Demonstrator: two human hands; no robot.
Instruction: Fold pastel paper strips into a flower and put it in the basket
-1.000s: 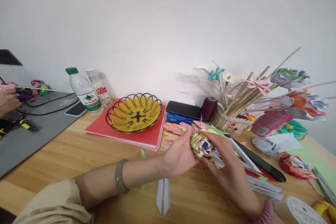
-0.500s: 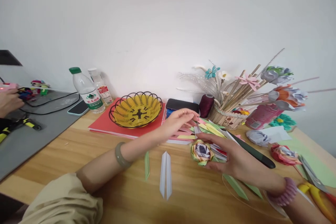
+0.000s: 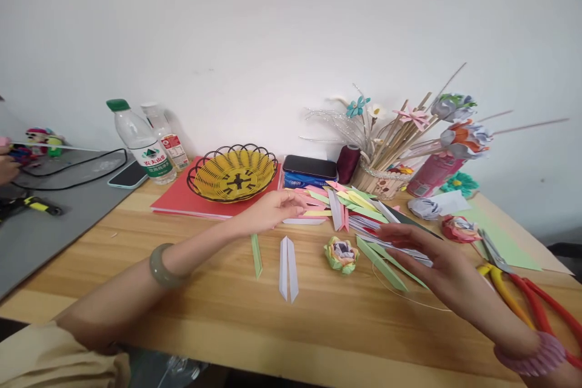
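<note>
A folded paper flower (image 3: 341,254) in green, yellow and white rests on the wooden table. My right hand (image 3: 430,254) is beside it on the right, fingers spread, thumb apart, not touching it. Under that hand lie folded green paper strips (image 3: 382,262) and white ones. My left hand (image 3: 277,209) reaches to the near end of a pile of coloured strips (image 3: 336,206), its fingers loosely stretched with nothing visible in them. Two white strips (image 3: 288,270) lie side by side in front, a single green strip (image 3: 257,256) to their left.
A yellow woven basket (image 3: 234,179) stands on red paper (image 3: 170,199). Bottles (image 3: 150,160) and a phone (image 3: 128,176) are at left. Scissors (image 3: 498,257) and a red paper flower (image 3: 460,228) lie right, below a holder (image 3: 382,182) of sticks and flowers. Another person's hand (image 3: 6,163) shows far left.
My right hand has let go of the paper flower and moved right, leaving it on the table. My left hand has drawn back left from the strip pile. The view has shifted.
</note>
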